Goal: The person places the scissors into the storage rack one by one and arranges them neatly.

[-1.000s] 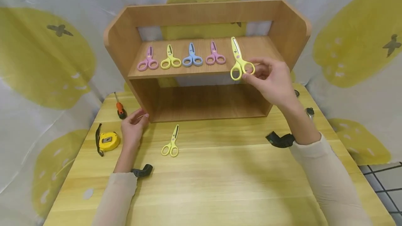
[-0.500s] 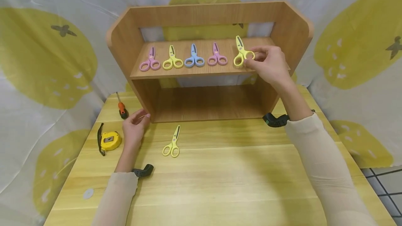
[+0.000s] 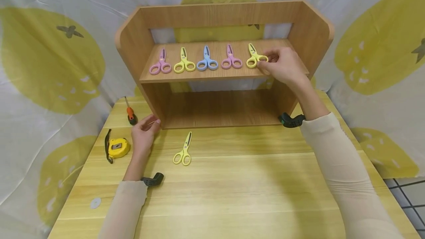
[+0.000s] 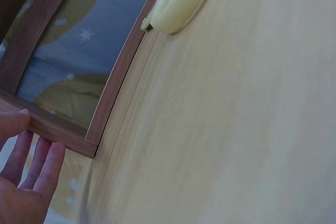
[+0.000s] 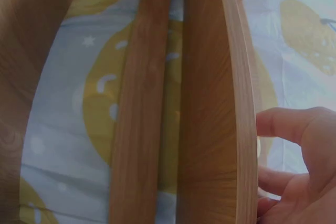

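Yellow wooden table (image 3: pixel 232 194), lemon-print backdrop; no legible writing. Yellow scissors (image 3: pixel 254 57), rightmost on shelf (image 3: pixel 219 75), are pinched by right hand (image 3: pixel 282 67). Shelf corner is touched by relaxed left hand (image 3: pixel 143 135).

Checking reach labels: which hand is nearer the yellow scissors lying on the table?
Left. The left hand rests at the shelf unit's lower left corner, just left of the yellow scissors on the table. The right hand is up at the shelf, pinching another yellow pair.

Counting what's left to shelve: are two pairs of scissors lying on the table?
No, only one yellow pair lies on the table.
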Tool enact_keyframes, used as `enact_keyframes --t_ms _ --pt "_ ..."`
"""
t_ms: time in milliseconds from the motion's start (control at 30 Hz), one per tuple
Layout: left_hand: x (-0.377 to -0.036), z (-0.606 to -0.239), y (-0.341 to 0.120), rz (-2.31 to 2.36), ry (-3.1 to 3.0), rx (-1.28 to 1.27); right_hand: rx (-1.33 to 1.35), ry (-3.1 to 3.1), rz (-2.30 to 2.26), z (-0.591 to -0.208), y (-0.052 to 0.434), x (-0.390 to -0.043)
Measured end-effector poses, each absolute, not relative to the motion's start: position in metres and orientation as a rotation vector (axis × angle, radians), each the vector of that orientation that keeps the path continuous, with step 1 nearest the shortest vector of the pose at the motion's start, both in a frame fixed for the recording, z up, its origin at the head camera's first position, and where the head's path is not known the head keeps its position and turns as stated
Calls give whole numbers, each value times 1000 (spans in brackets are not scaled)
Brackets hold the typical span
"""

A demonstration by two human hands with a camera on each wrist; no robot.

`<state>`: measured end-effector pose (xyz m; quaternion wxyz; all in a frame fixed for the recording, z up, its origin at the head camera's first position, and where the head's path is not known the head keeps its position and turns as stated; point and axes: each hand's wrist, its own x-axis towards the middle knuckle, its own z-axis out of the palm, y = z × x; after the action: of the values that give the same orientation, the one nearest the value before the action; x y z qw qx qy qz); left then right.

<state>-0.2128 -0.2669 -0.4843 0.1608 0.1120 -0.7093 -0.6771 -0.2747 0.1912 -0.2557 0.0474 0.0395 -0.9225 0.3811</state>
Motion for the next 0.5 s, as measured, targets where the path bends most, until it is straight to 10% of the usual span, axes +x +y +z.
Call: enact_keyframes --t_ms 500 --pt "-217 -486 -271 -1970 -2027 353 173 -2873 1079 -254 192 -271"
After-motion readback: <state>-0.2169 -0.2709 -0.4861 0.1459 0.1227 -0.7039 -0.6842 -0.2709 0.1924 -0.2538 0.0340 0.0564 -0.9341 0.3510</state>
